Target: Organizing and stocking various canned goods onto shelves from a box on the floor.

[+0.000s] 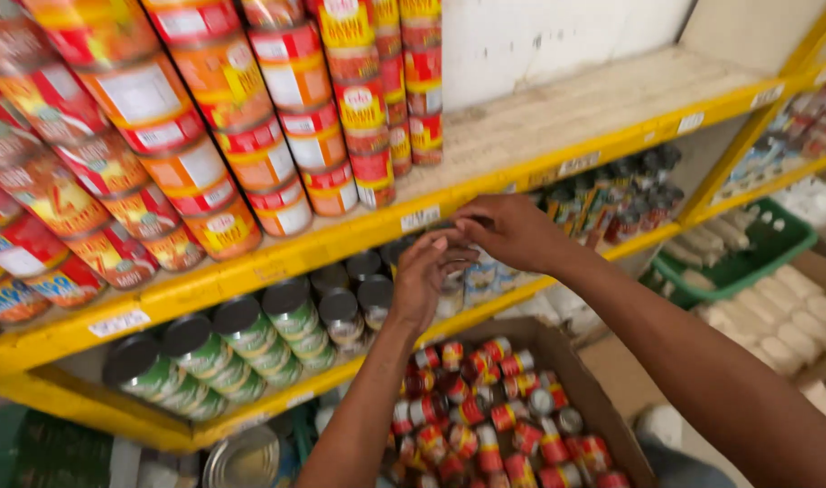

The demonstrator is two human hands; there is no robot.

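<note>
Dozens of red-and-orange cans (196, 172) stood stacked in leaning columns on the left of the top yellow shelf (340, 237), and below them green-labelled tins (250, 339) with dark lids sat in rows on the middle shelf. Coming across, the left hand (422, 280) was up at the shelf edge, fingers curled in narrow, tips meeting the right hand (508, 230) just in front of the yellow rail. The right hand was bent down at the wrist, fingers pinched close. Whatever sat between the two hands was too blurred and too hidden to call, so I cannot tell if either had a can in its grip.

Under the forearms sat the cardboard box (602, 398), packed with small red cans (485, 416) lying jumbled on their sides and ends. Those looked short, round, red-wrapped with pale lids, some showing bare metal tops. By my reckoning they would be rigid and fairly light each, smooth paper label with a bit of slip, best taken around the body with thumb opposite fingers, or pinched by the rims.

Further right, more dark-topped cans (620, 199) filled the middle shelf, and a green basket (756, 262) held pale packets down by the floor.
</note>
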